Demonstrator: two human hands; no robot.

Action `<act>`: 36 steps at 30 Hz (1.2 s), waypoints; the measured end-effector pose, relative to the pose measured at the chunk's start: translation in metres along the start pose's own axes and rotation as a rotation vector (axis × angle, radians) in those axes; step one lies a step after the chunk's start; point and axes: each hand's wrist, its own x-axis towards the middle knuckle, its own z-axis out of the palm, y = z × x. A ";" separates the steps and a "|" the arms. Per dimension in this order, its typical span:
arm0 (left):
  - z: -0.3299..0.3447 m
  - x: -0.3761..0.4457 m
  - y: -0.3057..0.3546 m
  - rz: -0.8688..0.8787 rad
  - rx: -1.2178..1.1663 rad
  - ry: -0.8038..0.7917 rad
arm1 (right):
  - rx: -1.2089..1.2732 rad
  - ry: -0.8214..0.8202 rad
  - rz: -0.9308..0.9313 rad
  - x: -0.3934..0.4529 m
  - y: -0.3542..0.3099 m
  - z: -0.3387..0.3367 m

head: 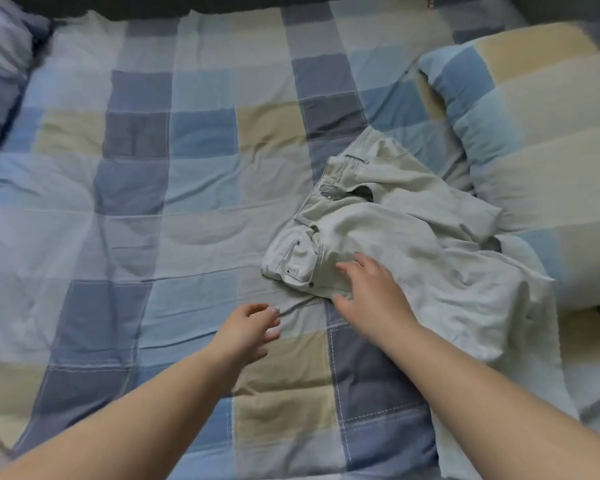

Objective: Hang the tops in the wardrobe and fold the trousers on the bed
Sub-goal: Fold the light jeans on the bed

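The light is soft and even, a bit dim, with a cool blue look. Shadows are faint, just small dark folds in the trousers (413, 244). No glare shows. Both hands look a little blurred. The bed (153, 202) bends and smears toward the far corners.

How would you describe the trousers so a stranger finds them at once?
Start at the checked bedspread covering the bed, then look right, beside the checked pillow. There lie the trousers, crumpled, under the right hand. They alone are plain pale beige, with rivets and a waistband.
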 end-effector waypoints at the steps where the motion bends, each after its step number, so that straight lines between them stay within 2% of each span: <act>1: 0.007 0.015 -0.001 -0.011 -0.030 -0.011 | -0.052 0.019 -0.013 0.017 0.006 0.005; 3: 0.017 0.043 -0.007 -0.034 -0.106 -0.037 | -0.092 0.034 -0.028 0.051 0.015 0.017; 6: 0.022 0.072 -0.008 -0.026 -0.154 -0.021 | -0.038 -0.057 -0.024 0.085 0.015 0.036; 8: 0.023 0.092 -0.002 -0.018 -0.237 -0.006 | -0.130 -0.085 -0.022 0.098 0.013 0.052; 11: 0.029 0.112 0.017 -0.044 -0.487 -0.026 | -0.225 0.019 0.046 0.110 0.015 0.067; 13: 0.033 0.122 0.026 -0.042 -0.590 -0.003 | -0.180 0.040 0.090 0.119 0.017 0.070; 17: 0.041 0.131 0.030 0.022 -0.642 0.006 | -0.042 -0.098 0.096 0.131 0.021 0.058; 19: 0.043 0.128 0.031 0.061 -0.598 -0.040 | 0.109 -0.155 0.071 0.126 0.021 0.050; 22: 0.046 0.116 0.036 0.126 -0.563 -0.185 | 0.497 -0.272 0.093 0.103 0.016 0.048; 23: 0.048 0.112 0.035 0.146 -0.556 -0.181 | 0.546 -0.316 0.099 0.093 0.013 0.050; 27: 0.044 0.100 0.029 0.302 -0.243 0.164 | 0.696 -0.391 0.049 0.066 0.007 0.055; 30: 0.027 0.085 0.036 0.483 0.000 0.291 | 0.820 -0.382 0.053 0.065 -0.002 0.037; 32: 0.014 0.069 0.041 0.604 0.118 0.256 | 0.776 -0.350 0.068 0.067 -0.008 0.022; 36: -0.007 0.029 0.049 0.783 0.436 0.145 | 0.395 -0.033 -0.172 0.071 -0.015 -0.016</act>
